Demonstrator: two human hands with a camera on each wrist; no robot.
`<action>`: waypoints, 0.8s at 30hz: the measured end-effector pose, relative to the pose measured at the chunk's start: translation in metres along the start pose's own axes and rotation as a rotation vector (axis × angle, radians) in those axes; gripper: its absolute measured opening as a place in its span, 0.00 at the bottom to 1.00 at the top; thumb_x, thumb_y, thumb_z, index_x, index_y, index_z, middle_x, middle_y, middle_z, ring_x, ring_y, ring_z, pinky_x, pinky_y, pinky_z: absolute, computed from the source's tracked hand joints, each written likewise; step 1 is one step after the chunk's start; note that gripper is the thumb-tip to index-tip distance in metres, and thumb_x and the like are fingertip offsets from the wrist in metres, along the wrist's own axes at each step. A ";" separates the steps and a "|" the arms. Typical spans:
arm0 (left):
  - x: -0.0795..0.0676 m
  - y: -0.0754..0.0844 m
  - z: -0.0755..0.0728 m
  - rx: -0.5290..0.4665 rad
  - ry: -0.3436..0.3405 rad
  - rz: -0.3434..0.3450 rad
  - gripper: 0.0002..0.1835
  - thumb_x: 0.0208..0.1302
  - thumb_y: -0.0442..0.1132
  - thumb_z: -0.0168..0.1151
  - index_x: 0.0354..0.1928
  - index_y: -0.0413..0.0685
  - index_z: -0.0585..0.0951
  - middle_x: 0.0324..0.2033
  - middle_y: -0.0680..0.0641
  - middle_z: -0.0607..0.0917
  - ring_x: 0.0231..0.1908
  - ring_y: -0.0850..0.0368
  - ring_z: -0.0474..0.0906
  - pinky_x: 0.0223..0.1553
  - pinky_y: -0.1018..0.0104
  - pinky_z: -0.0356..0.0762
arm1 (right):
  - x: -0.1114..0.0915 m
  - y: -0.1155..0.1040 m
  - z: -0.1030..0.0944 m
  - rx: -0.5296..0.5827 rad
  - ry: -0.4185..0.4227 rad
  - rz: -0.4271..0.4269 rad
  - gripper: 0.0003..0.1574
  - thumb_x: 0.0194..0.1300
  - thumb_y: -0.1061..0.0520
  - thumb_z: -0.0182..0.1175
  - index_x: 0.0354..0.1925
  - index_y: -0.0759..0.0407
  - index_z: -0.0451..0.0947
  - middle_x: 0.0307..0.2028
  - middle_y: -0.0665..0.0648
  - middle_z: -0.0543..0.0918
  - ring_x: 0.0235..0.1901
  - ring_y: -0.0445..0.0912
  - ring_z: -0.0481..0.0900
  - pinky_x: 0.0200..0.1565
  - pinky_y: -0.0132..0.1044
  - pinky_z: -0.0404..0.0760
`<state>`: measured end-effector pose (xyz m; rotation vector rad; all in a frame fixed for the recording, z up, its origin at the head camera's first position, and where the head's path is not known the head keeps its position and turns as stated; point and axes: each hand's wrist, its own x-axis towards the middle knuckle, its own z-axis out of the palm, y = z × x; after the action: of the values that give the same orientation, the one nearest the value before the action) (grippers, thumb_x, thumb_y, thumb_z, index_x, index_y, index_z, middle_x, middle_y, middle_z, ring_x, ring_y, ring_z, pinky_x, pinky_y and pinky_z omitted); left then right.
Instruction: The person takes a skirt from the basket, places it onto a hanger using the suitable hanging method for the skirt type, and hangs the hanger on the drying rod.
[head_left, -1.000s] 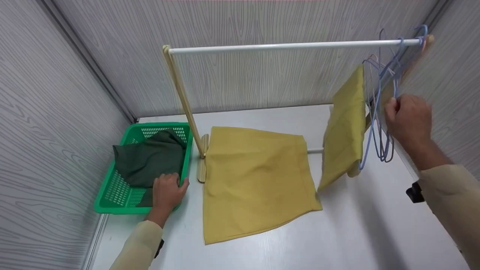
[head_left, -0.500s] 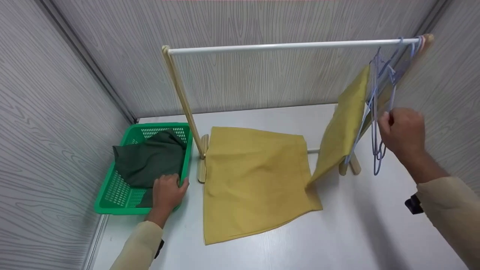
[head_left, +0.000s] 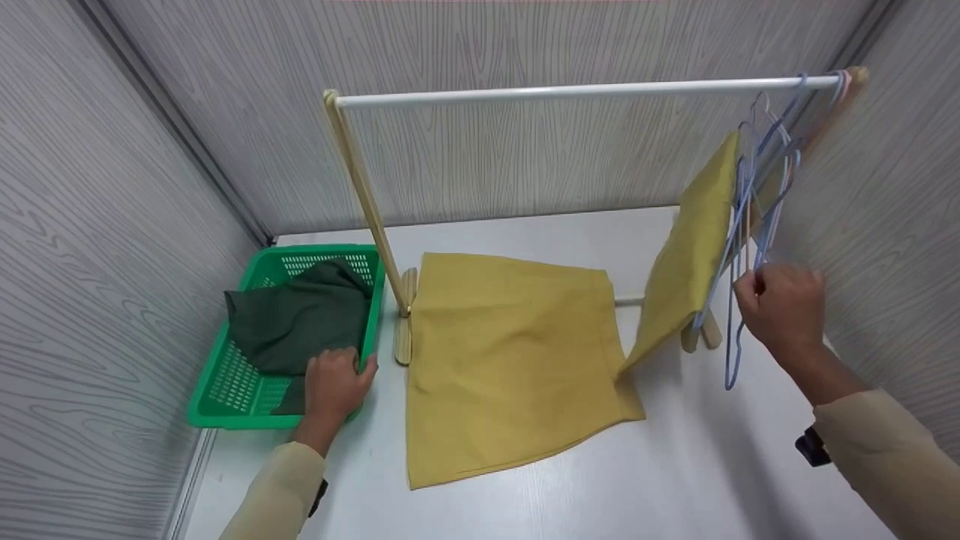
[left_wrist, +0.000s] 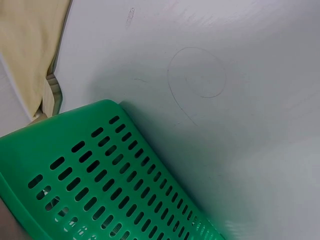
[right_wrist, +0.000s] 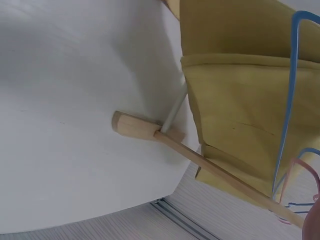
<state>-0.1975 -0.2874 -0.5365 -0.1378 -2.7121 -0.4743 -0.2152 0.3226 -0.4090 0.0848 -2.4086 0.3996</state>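
My right hand (head_left: 784, 307) grips a blue clothes hanger (head_left: 735, 367) in front of the rack's right end. The hanger's hook looks free of the rail. Close to its left a yellow cloth (head_left: 682, 247) hangs folded over another hanger. In the right wrist view, the hanging cloth (right_wrist: 240, 100) is beyond the blue hanger (right_wrist: 287, 115), and a sliver of the hand (right_wrist: 312, 220) shows. My left hand (head_left: 334, 382) holds the right rim of the green basket (head_left: 210, 390), fingers inside and thumb outside. Dark green cloth (head_left: 300, 315) lies crumpled in the basket. Another yellow cloth (head_left: 517, 367) lies flat on the table.
A white rail (head_left: 562, 91) spans the rack between wooden posts; its left post (head_left: 367, 195) stands beside the basket. Several blue and pink hangers crowd the rail's right end. Walls enclose the white table (head_left: 562, 495) at the back and sides.
My right hand has moved down and left from the rail with the blue hanger, now away from the other hangers' hooks. The hanging cloth has swung slightly. My left hand has stayed put.
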 end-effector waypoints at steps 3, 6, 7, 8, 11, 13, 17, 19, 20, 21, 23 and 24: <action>0.000 0.000 0.000 -0.005 -0.002 -0.004 0.24 0.62 0.45 0.65 0.14 0.47 0.66 0.12 0.48 0.66 0.20 0.45 0.68 0.27 0.49 0.66 | -0.012 0.002 0.006 -0.014 -0.013 -0.014 0.18 0.62 0.60 0.53 0.17 0.64 0.69 0.16 0.62 0.69 0.21 0.57 0.66 0.34 0.48 0.58; 0.000 -0.001 0.000 -0.007 -0.009 -0.010 0.24 0.62 0.45 0.64 0.14 0.47 0.66 0.13 0.48 0.66 0.20 0.44 0.69 0.28 0.48 0.67 | -0.025 0.005 0.013 -0.007 -0.031 -0.019 0.17 0.61 0.60 0.54 0.17 0.63 0.69 0.15 0.60 0.69 0.21 0.55 0.66 0.33 0.47 0.57; 0.000 -0.001 0.000 -0.008 -0.012 -0.013 0.24 0.63 0.46 0.64 0.14 0.47 0.66 0.13 0.48 0.66 0.20 0.44 0.69 0.28 0.48 0.67 | -0.030 0.007 0.015 -0.005 -0.035 -0.029 0.17 0.60 0.60 0.54 0.16 0.63 0.69 0.15 0.60 0.69 0.21 0.55 0.66 0.33 0.46 0.57; -0.001 -0.001 0.000 -0.009 -0.014 -0.014 0.24 0.63 0.46 0.64 0.14 0.47 0.66 0.13 0.48 0.67 0.21 0.44 0.70 0.28 0.47 0.67 | -0.035 0.008 0.018 -0.001 -0.037 -0.035 0.17 0.60 0.60 0.54 0.16 0.63 0.69 0.15 0.60 0.69 0.21 0.55 0.65 0.32 0.46 0.57; -0.001 0.000 0.000 -0.013 -0.009 -0.009 0.24 0.63 0.46 0.64 0.14 0.48 0.66 0.12 0.47 0.67 0.20 0.43 0.70 0.28 0.47 0.68 | -0.051 0.013 0.026 0.001 -0.037 -0.071 0.17 0.59 0.60 0.54 0.15 0.63 0.69 0.14 0.60 0.70 0.20 0.54 0.66 0.30 0.46 0.58; -0.001 0.000 0.001 -0.018 -0.001 -0.002 0.23 0.62 0.45 0.64 0.14 0.48 0.66 0.12 0.48 0.67 0.20 0.44 0.69 0.28 0.47 0.67 | -0.063 0.016 0.031 -0.004 -0.038 -0.097 0.17 0.58 0.60 0.54 0.15 0.64 0.70 0.13 0.61 0.71 0.19 0.55 0.67 0.28 0.47 0.59; 0.000 0.000 0.001 -0.026 0.001 0.004 0.24 0.63 0.45 0.64 0.13 0.49 0.66 0.12 0.48 0.67 0.18 0.44 0.67 0.27 0.48 0.66 | -0.085 0.017 0.038 0.022 -0.095 -0.074 0.14 0.58 0.61 0.54 0.18 0.65 0.71 0.15 0.60 0.72 0.18 0.54 0.68 0.26 0.46 0.64; 0.000 0.000 0.000 -0.026 -0.011 -0.008 0.24 0.63 0.45 0.63 0.14 0.48 0.66 0.12 0.48 0.67 0.19 0.45 0.67 0.28 0.48 0.66 | -0.093 0.015 0.040 0.063 -0.162 -0.025 0.11 0.60 0.61 0.54 0.22 0.65 0.71 0.15 0.58 0.71 0.18 0.50 0.67 0.24 0.42 0.65; 0.000 -0.001 0.000 -0.025 -0.021 -0.016 0.24 0.63 0.45 0.63 0.14 0.48 0.66 0.12 0.48 0.67 0.19 0.45 0.67 0.28 0.48 0.66 | -0.096 0.015 0.041 0.083 -0.198 0.000 0.10 0.61 0.62 0.53 0.25 0.65 0.71 0.16 0.57 0.70 0.17 0.48 0.66 0.22 0.40 0.64; 0.000 -0.001 0.000 -0.024 -0.031 -0.026 0.24 0.64 0.46 0.63 0.14 0.48 0.66 0.13 0.48 0.66 0.20 0.45 0.67 0.28 0.48 0.66 | -0.099 0.014 0.042 0.104 -0.231 0.026 0.07 0.61 0.62 0.53 0.28 0.66 0.71 0.16 0.55 0.69 0.17 0.46 0.65 0.21 0.38 0.63; 0.000 -0.001 0.000 -0.022 -0.051 -0.042 0.23 0.64 0.46 0.63 0.15 0.48 0.66 0.13 0.48 0.67 0.20 0.46 0.68 0.29 0.49 0.66 | -0.102 0.013 0.044 0.132 -0.283 0.056 0.07 0.62 0.64 0.52 0.36 0.70 0.72 0.15 0.53 0.69 0.15 0.44 0.63 0.19 0.35 0.62; 0.000 -0.001 0.000 -0.020 -0.060 -0.049 0.23 0.64 0.47 0.63 0.15 0.48 0.66 0.14 0.48 0.67 0.21 0.46 0.68 0.29 0.49 0.66 | -0.104 0.013 0.045 0.142 -0.308 0.067 0.10 0.62 0.64 0.52 0.40 0.71 0.72 0.15 0.53 0.69 0.15 0.43 0.63 0.18 0.35 0.61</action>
<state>-0.1976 -0.2882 -0.5371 -0.0929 -2.7753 -0.5191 -0.1662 0.3163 -0.5114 0.1377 -2.6875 0.6283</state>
